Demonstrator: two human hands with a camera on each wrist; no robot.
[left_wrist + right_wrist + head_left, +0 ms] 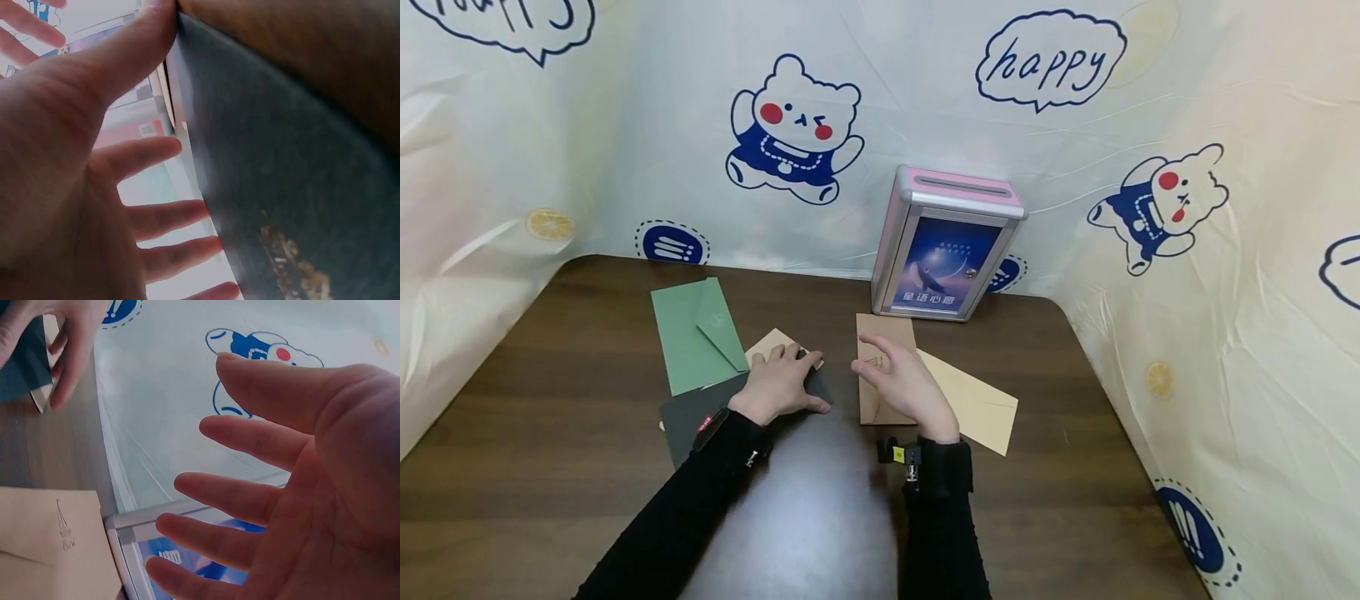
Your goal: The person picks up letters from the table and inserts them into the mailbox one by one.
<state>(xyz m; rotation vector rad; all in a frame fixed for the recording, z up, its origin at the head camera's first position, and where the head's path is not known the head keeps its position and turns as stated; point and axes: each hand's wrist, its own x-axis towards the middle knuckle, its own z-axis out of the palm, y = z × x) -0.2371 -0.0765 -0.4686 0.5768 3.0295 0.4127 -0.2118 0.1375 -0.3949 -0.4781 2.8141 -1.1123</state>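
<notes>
My left hand [781,385] lies spread over a dark grey envelope [683,423], thumb and fingertips at its surface and edge. Gold print shows on that dark envelope [250,119] in the left wrist view. A cream envelope [766,342] sticks out beyond my left fingers, partly covered. With fingers apart and nothing between them, my right hand [910,385] hovers over a brown kraft envelope [886,327]. A small tower drawing marks this kraft envelope [37,531] in the right wrist view. Beneath my right wrist a pale yellow envelope [981,402] reaches out to the right.
A green envelope [683,337] lies at the left, against the dark one. At the back stands a pink and silver box [951,196] with a slot on top and a small lock on its front. Printed cloth [655,125] hangs round the brown table [1060,500].
</notes>
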